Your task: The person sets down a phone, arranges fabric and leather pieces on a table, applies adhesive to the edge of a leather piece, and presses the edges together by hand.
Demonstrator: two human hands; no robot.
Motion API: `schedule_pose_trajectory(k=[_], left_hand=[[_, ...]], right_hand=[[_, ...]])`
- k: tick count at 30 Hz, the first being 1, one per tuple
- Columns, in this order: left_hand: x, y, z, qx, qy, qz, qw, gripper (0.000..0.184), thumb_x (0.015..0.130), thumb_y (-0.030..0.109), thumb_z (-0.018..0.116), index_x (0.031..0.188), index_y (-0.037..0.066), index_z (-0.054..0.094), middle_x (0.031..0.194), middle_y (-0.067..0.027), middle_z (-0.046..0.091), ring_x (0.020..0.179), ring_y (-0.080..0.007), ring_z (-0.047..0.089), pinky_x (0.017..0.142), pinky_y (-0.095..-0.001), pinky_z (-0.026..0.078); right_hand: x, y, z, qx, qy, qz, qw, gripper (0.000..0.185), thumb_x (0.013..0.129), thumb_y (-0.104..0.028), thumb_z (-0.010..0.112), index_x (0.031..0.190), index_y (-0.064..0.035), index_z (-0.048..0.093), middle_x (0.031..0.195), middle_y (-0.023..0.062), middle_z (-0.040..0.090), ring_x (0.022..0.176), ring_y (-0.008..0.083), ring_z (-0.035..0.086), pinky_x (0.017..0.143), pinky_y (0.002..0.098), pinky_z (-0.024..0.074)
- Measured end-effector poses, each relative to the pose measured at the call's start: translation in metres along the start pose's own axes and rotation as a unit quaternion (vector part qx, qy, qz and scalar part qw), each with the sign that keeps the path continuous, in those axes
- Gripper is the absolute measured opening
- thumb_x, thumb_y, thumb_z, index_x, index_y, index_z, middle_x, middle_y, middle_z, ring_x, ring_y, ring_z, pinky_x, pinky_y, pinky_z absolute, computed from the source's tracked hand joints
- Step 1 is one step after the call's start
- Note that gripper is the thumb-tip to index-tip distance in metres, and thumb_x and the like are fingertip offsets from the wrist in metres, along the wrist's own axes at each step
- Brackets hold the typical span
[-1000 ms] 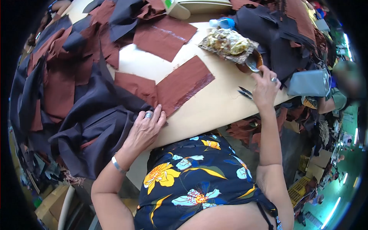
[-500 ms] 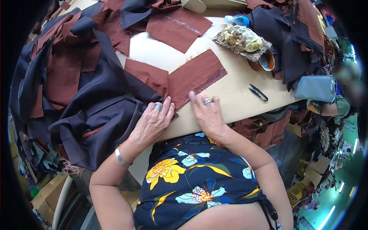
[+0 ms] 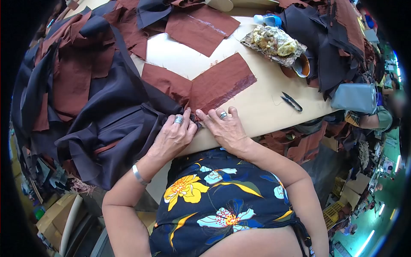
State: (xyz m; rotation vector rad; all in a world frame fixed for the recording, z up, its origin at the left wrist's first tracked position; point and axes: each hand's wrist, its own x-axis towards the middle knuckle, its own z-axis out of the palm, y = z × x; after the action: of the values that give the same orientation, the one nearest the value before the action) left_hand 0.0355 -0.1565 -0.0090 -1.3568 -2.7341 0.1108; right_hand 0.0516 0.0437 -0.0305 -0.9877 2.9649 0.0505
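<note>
A brown fabric piece point(image 3: 220, 81) lies on the pale tabletop, a darker shiny strip point(image 3: 239, 87) along its near right edge. Dark fabric point(image 3: 122, 124), backed in places by brown cloth, spreads over the left side and meets the brown piece at the table's front edge. My left hand point(image 3: 173, 135) has its fingers closed on the dark fabric's edge there. Beside it, almost touching, my right hand point(image 3: 227, 130) bends its fingers onto the near corner of the brown piece. The fingertips hide most of the join; both thumbs are largely out of sight.
Thread snips point(image 3: 292, 102) lie to the right. Farther back are a crumpled wrapper with pale paste point(image 3: 274, 43), a brown bowl point(image 3: 301, 66) and a blue bottle point(image 3: 269, 20). A grey box-like packet point(image 3: 354, 98) sits at the right edge, near another person's arm point(image 3: 369, 122).
My right hand has slid left and slightly down along the shiny strip to the near corner, beside my left hand. My left hand stays almost in place on the dark fabric.
</note>
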Motion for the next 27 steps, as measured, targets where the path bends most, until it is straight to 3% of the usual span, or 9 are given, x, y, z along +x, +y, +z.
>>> schedule_pose_trajectory(k=[9,11,14,15,17,20,21,24,27], left_hand=[[0.001,-0.002,0.001,-0.013,0.003,0.008,1.0,0.017,0.073,0.013,0.054,0.087,0.003,0.055,0.117,-0.0213,0.056,0.083,-0.0198,0.058,0.074,-0.0309,0.046],[0.0,-0.002,0.003,-0.014,0.007,0.008,1.0,0.016,0.073,0.012,0.054,0.087,0.003,0.055,0.117,-0.0215,0.056,0.082,-0.02,0.058,0.074,-0.0309,0.046],[0.001,-0.003,0.003,0.007,-0.004,0.02,1.0,0.013,0.075,0.012,0.053,0.085,0.004,0.055,0.116,-0.0228,0.057,0.082,-0.0201,0.059,0.074,-0.0309,0.046],[0.001,-0.004,0.003,0.011,-0.001,0.024,1.0,0.012,0.076,0.013,0.052,0.084,0.004,0.055,0.115,-0.0236,0.057,0.082,-0.0199,0.059,0.075,-0.0309,0.045],[0.001,-0.003,0.003,0.012,0.003,0.022,1.0,0.011,0.078,0.014,0.051,0.082,0.005,0.055,0.114,-0.0243,0.058,0.082,-0.0197,0.059,0.075,-0.0309,0.045],[0.001,-0.003,0.003,0.01,0.004,0.02,1.0,0.011,0.078,0.013,0.051,0.083,0.005,0.055,0.114,-0.0243,0.058,0.081,-0.0199,0.059,0.074,-0.0311,0.045],[0.002,-0.002,0.003,0.009,0.003,0.019,1.0,0.011,0.078,0.013,0.051,0.083,0.005,0.055,0.114,-0.0242,0.058,0.082,-0.0199,0.059,0.074,-0.0312,0.045],[0.002,-0.002,0.0,0.008,0.002,0.017,1.0,0.011,0.078,0.013,0.051,0.084,0.005,0.054,0.114,-0.024,0.058,0.082,-0.0199,0.059,0.075,-0.0313,0.045],[0.001,0.0,-0.004,0.003,-0.01,0.009,1.0,0.012,0.078,0.014,0.05,0.084,0.004,0.054,0.114,-0.0234,0.057,0.082,-0.02,0.059,0.076,-0.0311,0.044]], right_hand=[[0.001,0.012,-0.007,0.043,0.036,-0.03,0.998,0.042,0.085,-0.019,0.047,0.127,-0.0175,0.05,0.101,0.0033,0.05,0.1,0.0164,0.049,0.085,0.0452,0.0339],[-0.002,0.007,-0.007,0.049,0.027,-0.033,0.998,0.04,0.085,-0.019,0.047,0.124,-0.0182,0.052,0.101,0.0036,0.05,0.102,0.0172,0.05,0.084,0.0456,0.0351],[-0.005,0.031,-0.018,0.178,-0.049,-0.01,0.983,0.04,0.083,-0.016,0.048,0.123,-0.0186,0.052,0.101,0.0043,0.051,0.101,0.0194,0.052,0.083,0.0453,0.0369],[-0.009,0.041,-0.015,0.128,0.027,0.035,0.991,0.041,0.081,-0.012,0.049,0.121,-0.0201,0.052,0.099,0.0051,0.052,0.095,0.0206,0.056,0.082,0.0446,0.0374],[-0.007,0.067,-0.017,0.103,-0.033,0.179,0.978,0.052,0.077,-0.007,0.051,0.128,-0.0168,0.048,0.096,0.0055,0.051,0.09,0.0212,0.055,0.083,0.0463,0.0361],[-0.007,0.068,0.002,-0.078,0.017,0.171,0.982,0.051,0.077,-0.006,0.049,0.128,-0.0065,0.047,0.097,0.0064,0.051,0.088,0.0219,0.055,0.081,0.0449,0.0364],[-0.009,0.058,0.006,-0.085,0.036,0.131,0.987,0.048,0.08,-0.01,0.049,0.127,0.0013,0.046,0.096,0.0063,0.054,0.086,0.018,0.057,0.081,0.043,0.0377],[-0.009,0.039,-0.004,-0.068,0.046,0.051,0.995,0.046,0.08,-0.011,0.049,0.125,-0.0002,0.049,0.097,0.0061,0.055,0.086,0.017,0.056,0.082,0.041,0.0372],[-0.01,0.053,-0.008,-0.057,0.041,0.08,0.994,0.046,0.079,-0.012,0.049,0.123,-0.0006,0.051,0.094,0.0049,0.055,0.09,0.0168,0.055,0.084,0.0405,0.0354]])
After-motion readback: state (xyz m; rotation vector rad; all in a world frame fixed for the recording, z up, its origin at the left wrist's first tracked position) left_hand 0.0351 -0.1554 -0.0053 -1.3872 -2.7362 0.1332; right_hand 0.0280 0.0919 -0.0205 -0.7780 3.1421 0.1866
